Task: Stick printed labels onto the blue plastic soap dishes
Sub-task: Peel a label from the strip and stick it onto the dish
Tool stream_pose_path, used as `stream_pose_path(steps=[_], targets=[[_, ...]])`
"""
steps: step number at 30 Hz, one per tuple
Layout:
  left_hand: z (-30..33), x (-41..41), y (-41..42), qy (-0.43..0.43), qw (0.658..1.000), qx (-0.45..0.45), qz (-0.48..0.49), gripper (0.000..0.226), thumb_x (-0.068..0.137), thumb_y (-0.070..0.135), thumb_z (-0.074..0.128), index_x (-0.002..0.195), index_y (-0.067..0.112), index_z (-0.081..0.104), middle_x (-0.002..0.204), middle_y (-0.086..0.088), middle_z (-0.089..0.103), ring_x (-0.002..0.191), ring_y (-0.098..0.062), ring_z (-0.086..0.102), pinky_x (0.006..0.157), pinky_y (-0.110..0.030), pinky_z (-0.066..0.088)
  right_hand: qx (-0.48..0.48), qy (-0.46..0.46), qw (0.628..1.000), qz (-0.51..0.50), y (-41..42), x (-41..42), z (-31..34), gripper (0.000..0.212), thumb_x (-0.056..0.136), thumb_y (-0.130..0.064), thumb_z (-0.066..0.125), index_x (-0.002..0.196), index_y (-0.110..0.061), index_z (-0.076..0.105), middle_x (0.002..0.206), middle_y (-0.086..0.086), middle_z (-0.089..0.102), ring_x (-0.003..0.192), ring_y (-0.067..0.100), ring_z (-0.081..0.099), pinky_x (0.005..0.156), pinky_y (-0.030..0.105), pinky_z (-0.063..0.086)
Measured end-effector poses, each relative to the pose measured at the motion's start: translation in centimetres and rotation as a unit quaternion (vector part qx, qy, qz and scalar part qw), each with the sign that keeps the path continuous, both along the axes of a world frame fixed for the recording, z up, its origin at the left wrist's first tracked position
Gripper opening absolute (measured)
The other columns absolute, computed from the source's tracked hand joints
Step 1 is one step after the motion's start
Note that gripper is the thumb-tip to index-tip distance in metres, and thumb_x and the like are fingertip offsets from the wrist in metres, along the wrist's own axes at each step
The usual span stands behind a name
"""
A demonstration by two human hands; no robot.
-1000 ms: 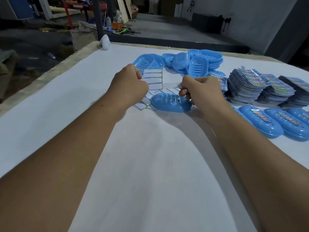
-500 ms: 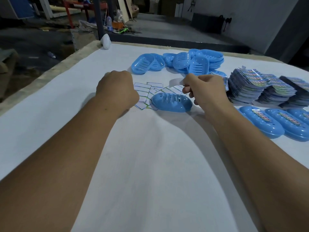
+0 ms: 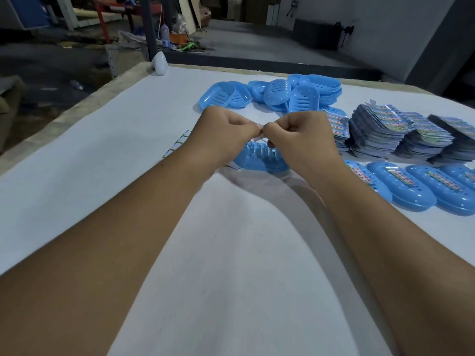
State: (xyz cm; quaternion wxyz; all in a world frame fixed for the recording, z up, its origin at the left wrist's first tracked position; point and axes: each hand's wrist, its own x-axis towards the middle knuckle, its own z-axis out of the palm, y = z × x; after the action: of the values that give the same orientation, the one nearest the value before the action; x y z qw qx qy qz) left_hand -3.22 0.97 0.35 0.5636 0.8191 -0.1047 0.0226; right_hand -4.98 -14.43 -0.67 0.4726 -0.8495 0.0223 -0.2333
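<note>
Close in, two bare arms are reaching out over the white table [image 3: 77,196]. The left hand [image 3: 221,134] and the right hand [image 3: 298,134] are meeting in the middle, fingers curled, and both are pinching a small pale label [image 3: 259,134] between them. It is mostly hidden, so I cannot tell if it is peeled yet. Just under the hands, a blue dish [image 3: 259,158] is lying bottom up, waiting. A label sheet [image 3: 177,145] is peeking out beside the left wrist. To the right, done dishes [image 3: 416,186] are sitting in a row with bright labels on them. Behind those, stacks of labels [image 3: 380,134] are piled up. Farthest off, a heap of bare dishes [image 3: 277,93] is waiting. The label could fold and stick to itself or to a finger, because it is thin and sticky. It could also land crooked if one hand is pulling harder, or miss flat plastic and sit over the slots.
</note>
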Motion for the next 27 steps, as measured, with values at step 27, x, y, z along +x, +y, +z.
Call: stream_pose_path(steps=[27], targets=[[-0.6, 1.6, -0.1, 0.014, 0.995, -0.050, 0.080, 0.028, 0.078, 0.039, 0.076, 0.073, 0.011, 0.075, 0.057, 0.013, 0.062, 0.060, -0.008, 0.057, 0.068, -0.029, 0.052, 0.047, 0.048, 0.997, -0.026, -0.9, 0.5, 0.2, 0.026, 0.080, -0.030, 0.071, 0.069, -0.007, 0.075, 0.077, 0.021, 0.070, 0.052, 0.014, 0.042, 0.051, 0.024, 0.036]])
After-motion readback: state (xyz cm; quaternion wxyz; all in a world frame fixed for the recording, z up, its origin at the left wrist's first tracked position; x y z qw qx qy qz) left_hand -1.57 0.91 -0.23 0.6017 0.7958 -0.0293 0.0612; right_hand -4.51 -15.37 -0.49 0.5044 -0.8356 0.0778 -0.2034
